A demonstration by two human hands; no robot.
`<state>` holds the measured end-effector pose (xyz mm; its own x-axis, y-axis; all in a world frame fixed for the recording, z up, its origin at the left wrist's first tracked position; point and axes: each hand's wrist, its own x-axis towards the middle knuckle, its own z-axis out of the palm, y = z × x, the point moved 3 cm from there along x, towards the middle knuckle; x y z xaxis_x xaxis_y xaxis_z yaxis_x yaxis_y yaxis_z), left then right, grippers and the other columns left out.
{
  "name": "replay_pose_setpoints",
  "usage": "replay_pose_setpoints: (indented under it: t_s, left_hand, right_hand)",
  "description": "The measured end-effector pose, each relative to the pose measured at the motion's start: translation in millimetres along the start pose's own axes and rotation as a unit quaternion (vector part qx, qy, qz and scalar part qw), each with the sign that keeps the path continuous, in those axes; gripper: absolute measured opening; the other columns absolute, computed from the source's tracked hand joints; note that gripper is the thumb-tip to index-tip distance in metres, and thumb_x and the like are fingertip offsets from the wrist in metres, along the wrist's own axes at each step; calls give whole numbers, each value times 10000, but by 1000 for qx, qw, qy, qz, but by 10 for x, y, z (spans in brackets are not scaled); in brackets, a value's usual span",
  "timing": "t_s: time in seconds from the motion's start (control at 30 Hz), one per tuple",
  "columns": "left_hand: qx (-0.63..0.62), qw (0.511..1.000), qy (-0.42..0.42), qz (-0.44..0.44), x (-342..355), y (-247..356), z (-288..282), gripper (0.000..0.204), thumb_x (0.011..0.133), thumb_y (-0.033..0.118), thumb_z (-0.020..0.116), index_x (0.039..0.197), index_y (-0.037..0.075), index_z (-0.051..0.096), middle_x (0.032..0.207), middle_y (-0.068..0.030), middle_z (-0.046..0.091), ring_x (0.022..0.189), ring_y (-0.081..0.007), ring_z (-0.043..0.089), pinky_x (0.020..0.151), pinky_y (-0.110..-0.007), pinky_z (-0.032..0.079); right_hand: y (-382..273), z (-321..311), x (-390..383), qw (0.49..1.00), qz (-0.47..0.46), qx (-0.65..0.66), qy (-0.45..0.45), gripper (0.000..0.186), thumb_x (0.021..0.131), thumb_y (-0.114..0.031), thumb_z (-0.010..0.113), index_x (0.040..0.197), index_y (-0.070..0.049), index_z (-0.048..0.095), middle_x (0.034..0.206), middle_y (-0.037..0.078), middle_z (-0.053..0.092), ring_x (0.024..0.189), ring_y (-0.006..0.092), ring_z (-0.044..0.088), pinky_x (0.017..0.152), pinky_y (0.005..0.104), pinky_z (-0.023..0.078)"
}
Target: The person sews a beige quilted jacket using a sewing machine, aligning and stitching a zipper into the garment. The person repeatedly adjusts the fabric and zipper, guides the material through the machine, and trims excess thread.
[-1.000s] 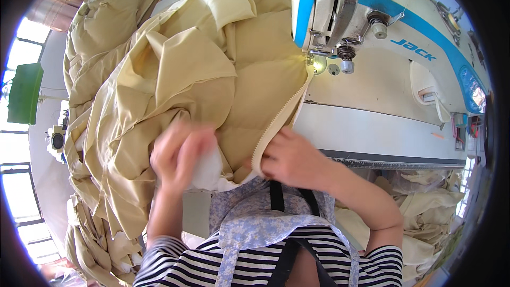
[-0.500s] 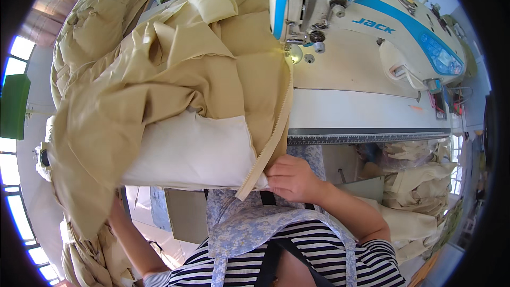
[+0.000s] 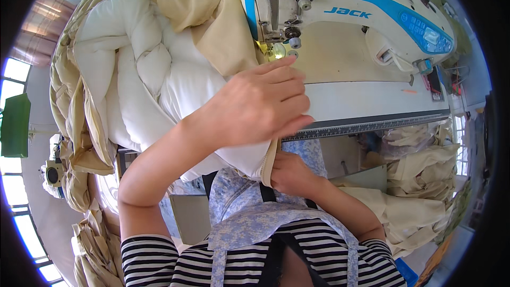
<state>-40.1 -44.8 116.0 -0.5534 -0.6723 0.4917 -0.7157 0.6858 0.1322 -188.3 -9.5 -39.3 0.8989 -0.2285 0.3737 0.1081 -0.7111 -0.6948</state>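
A padded jacket with a puffy white side (image 3: 133,69) facing up and a beige fabric part (image 3: 223,37) lies bunched on the left of the sewing machine (image 3: 345,5). My left hand (image 3: 263,103) is over its right edge, just in front of the needle area, palm down. Its fingers are spread and point right, with nothing visible in them. Closer to my body, my right hand (image 3: 293,174) is closed on the jacket's lower right corner, beside the beige zipper tape (image 3: 269,162). Its fingertips are partly hidden by fabric.
A ruler strip (image 3: 372,123) runs along the table's front edge. Beige fabric pieces (image 3: 419,180) are heaped at the right, below table height. More beige padded fabric (image 3: 98,255) hangs at the lower left. A green box-like object (image 3: 15,125) is at the far left.
My left hand has come up from the lower left across the jacket to its right edge. The beige fabric has been turned back, exposing the white padded side. My right hand keeps its grip.
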Motion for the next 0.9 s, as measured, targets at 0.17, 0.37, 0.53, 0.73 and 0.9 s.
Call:
replay_pose_setpoints:
  t_s: [0.17, 0.37, 0.53, 0.73, 0.9]
  left_hand:
    - [283, 843, -223, -400, -1064, -670, -126, 307, 947, 317, 669, 761, 74, 699, 610, -101, 652, 584, -323, 639, 645, -435, 543]
    - [230, 908, -137, -322, -1210, -143, 125, 274, 891, 208, 701, 1129, 76, 668, 1000, -101, 698, 837, -293, 686, 777, -401, 558]
    - [196, 959, -143, -147, -809, 4, 681, 444, 814, 146, 724, 1237, 38, 643, 1322, -80, 611, 1222, -267, 579, 983, -389, 514]
    - [138, 965, -145, -168, -833, -9, 709, 465, 802, 206, 757, 1215, 21, 652, 1341, -91, 605, 1223, -274, 574, 994, -382, 506]
    - [118, 968, -130, -180, -784, 32, 758, 449, 793, 222, 774, 1173, 11, 662, 1306, -108, 624, 1176, -287, 601, 956, -392, 524]
  right_hand:
    - [86, -50, -60, 998, 41, 35, 36, 132, 762, -112, 734, 884, -66, 718, 908, 74, 694, 836, 290, 664, 696, 398, 548]
    - [76, 3, -60, 996, -37, 9, 75, 204, 698, -110, 742, 898, -72, 727, 928, 57, 709, 842, 278, 667, 714, 390, 572]
    - [19, -53, -95, 997, -66, -9, 48, 202, 665, -92, 743, 864, -69, 715, 880, 34, 693, 846, 243, 655, 713, 363, 560]
    - [-10, -119, -73, 995, -83, 18, 47, 213, 687, -102, 740, 894, -59, 715, 922, 45, 694, 911, 259, 654, 777, 369, 560]
    - [24, -139, -79, 995, -98, 23, -1, 187, 769, -112, 692, 945, -52, 710, 1010, 66, 682, 989, 277, 648, 876, 380, 552]
